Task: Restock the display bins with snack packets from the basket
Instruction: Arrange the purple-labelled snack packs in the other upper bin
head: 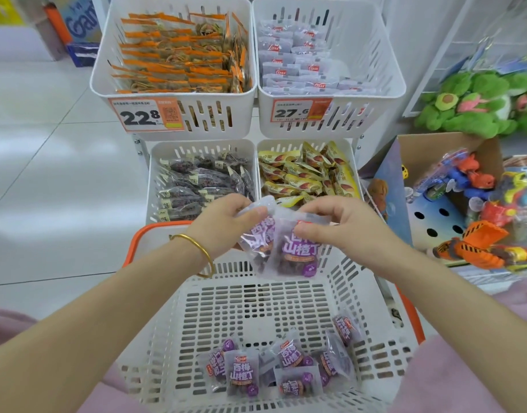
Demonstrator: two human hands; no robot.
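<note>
Purple snack packets [293, 251]: centre frame, held above the white basket [372, 350]. Left grip [229, 219] curled round the rear packet's top; right grip [334, 225] pinching the front packet's top edge. Further packets [241, 374]: loose on the basket floor, lower centre. Display bins [331, 123]: four, upper frame, stocked.

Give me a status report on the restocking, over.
Left hand and right hand each pinch a purple packet over the basket. Several more packets left on its floor. Nothing blocking the display bins.
</note>
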